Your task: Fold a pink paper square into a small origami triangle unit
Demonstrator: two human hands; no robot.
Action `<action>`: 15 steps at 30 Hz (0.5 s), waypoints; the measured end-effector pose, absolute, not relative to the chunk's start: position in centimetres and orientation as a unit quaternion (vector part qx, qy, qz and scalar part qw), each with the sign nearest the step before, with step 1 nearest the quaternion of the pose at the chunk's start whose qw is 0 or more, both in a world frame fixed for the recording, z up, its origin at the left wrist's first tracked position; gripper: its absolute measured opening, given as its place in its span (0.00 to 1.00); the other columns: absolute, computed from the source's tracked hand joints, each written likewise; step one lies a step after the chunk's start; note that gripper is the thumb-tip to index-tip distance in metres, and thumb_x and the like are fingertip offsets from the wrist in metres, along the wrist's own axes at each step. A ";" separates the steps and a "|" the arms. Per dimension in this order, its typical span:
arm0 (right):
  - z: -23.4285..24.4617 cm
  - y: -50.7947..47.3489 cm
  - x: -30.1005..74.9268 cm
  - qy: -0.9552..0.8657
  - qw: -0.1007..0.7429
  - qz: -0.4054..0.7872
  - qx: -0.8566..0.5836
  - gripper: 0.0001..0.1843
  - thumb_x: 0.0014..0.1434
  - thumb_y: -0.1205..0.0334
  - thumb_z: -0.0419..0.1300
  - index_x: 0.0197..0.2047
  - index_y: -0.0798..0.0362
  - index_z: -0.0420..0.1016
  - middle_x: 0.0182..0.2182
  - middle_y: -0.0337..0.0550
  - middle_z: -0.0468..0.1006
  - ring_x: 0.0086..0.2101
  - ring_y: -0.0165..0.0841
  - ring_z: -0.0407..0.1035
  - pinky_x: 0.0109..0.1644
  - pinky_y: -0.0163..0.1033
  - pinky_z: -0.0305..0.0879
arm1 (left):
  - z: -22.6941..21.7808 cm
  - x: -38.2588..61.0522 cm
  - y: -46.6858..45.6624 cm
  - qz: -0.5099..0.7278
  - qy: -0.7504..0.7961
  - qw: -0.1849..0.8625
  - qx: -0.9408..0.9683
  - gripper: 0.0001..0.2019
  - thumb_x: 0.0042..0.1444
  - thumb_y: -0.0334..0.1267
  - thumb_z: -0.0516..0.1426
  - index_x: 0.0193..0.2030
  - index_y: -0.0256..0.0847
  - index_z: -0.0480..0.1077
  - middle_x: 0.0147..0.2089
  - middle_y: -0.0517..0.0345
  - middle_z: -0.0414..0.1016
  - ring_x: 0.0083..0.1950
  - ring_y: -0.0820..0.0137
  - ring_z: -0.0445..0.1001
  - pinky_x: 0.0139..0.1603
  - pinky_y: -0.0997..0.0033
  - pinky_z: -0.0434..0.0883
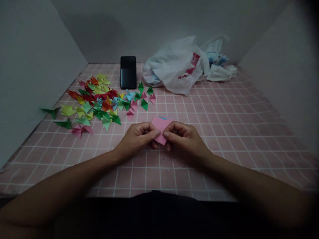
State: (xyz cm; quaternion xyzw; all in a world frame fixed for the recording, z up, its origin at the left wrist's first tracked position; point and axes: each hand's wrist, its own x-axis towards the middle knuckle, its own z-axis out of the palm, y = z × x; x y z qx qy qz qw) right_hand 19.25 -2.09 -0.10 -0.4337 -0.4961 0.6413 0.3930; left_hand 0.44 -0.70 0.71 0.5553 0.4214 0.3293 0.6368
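Both of my hands pinch a small sheet of pink origami paper [160, 124] between thumbs and fingers, just above the checked tablecloth. My left hand [140, 136] grips its left edge, and my right hand [183, 135] grips its right side, with the thumb tips close together. The paper looks folded, with a pointed lower corner and a thin blue strip along its top edge. Some of its sides are hidden behind my fingers. Left of my hands lies a spread of folded paper pieces [106, 104] in red, orange, yellow, green, blue and pink.
A black phone [128, 73] stands upright at the back. Right of it lies a crumpled white plastic bag [174, 64] with red print, beside a clear bag [216, 58] and a white crumpled piece [221, 73]. Walls [159, 30] enclose the pink checked tablecloth [224, 116] on three sides.
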 end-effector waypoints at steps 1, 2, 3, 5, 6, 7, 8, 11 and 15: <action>-0.1 -2.1 19.3 -0.494 0.394 0.645 -0.429 0.10 0.58 0.58 0.65 0.31 0.54 0.71 0.17 0.35 0.75 0.19 0.25 0.66 0.24 0.31 0.59 | 0.7 0.4 -0.7 0.330 0.420 0.636 0.557 0.13 0.57 0.44 0.63 0.29 0.37 0.71 0.24 0.60 0.75 0.25 0.75 0.74 0.29 0.76 0.74; -0.2 -2.1 19.3 -0.493 0.396 0.647 -0.425 0.10 0.58 0.58 0.65 0.31 0.54 0.71 0.17 0.35 0.75 0.19 0.26 0.66 0.25 0.31 0.59 | 0.8 0.4 -0.7 0.331 0.420 0.635 0.558 0.13 0.57 0.44 0.63 0.29 0.37 0.71 0.25 0.60 0.75 0.25 0.75 0.74 0.29 0.76 0.74; -0.2 -2.1 19.3 -0.493 0.397 0.648 -0.423 0.10 0.59 0.58 0.65 0.31 0.54 0.71 0.18 0.35 0.75 0.19 0.26 0.67 0.25 0.32 0.59 | 0.8 0.4 -0.8 0.333 0.421 0.633 0.557 0.12 0.57 0.43 0.63 0.29 0.37 0.71 0.25 0.60 0.75 0.25 0.75 0.74 0.30 0.76 0.74; -0.1 -2.0 19.4 -0.496 0.398 0.644 -0.425 0.10 0.59 0.57 0.64 0.32 0.54 0.71 0.18 0.35 0.75 0.20 0.26 0.67 0.26 0.32 0.60 | 0.7 0.4 -0.8 0.337 0.427 0.628 0.557 0.12 0.58 0.43 0.62 0.30 0.37 0.71 0.26 0.60 0.75 0.26 0.75 0.74 0.30 0.76 0.73; -0.1 -2.0 19.4 -0.500 0.398 0.638 -0.428 0.10 0.59 0.57 0.64 0.32 0.53 0.71 0.18 0.35 0.75 0.20 0.26 0.67 0.26 0.32 0.60 | 0.7 0.4 -0.7 0.337 0.429 0.624 0.559 0.12 0.58 0.43 0.62 0.30 0.37 0.71 0.26 0.60 0.75 0.26 0.75 0.74 0.30 0.76 0.72; 0.0 -2.0 19.3 -0.507 0.396 0.631 -0.433 0.10 0.59 0.58 0.64 0.32 0.53 0.71 0.18 0.35 0.75 0.20 0.26 0.67 0.26 0.32 0.60 | 0.6 0.3 -0.7 0.335 0.431 0.619 0.565 0.12 0.58 0.43 0.62 0.30 0.37 0.71 0.27 0.60 0.75 0.27 0.75 0.73 0.30 0.76 0.71; 0.0 -2.0 19.3 -0.516 0.391 0.623 -0.439 0.09 0.59 0.58 0.64 0.31 0.53 0.70 0.18 0.35 0.75 0.20 0.26 0.67 0.26 0.32 0.60 | 0.6 0.3 -0.6 0.331 0.432 0.611 0.576 0.12 0.57 0.43 0.62 0.30 0.37 0.72 0.27 0.60 0.75 0.28 0.74 0.73 0.31 0.76 0.71; 0.1 -1.9 19.3 -0.542 0.369 0.609 -0.446 0.09 0.58 0.58 0.64 0.31 0.53 0.71 0.18 0.34 0.74 0.20 0.27 0.66 0.25 0.32 0.60 | 0.6 0.3 -0.4 0.324 0.434 0.564 0.624 0.10 0.56 0.42 0.63 0.30 0.37 0.75 0.30 0.58 0.74 0.31 0.73 0.72 0.33 0.74 0.69; 0.0 -1.8 19.3 -0.527 0.402 0.615 -0.426 0.12 0.61 0.52 0.62 0.34 0.52 0.71 0.20 0.35 0.75 0.21 0.28 0.68 0.27 0.34 0.65 | 0.5 0.3 -0.3 0.366 0.445 0.517 0.633 0.10 0.56 0.40 0.63 0.26 0.38 0.74 0.28 0.61 0.70 0.31 0.74 0.68 0.34 0.75 0.67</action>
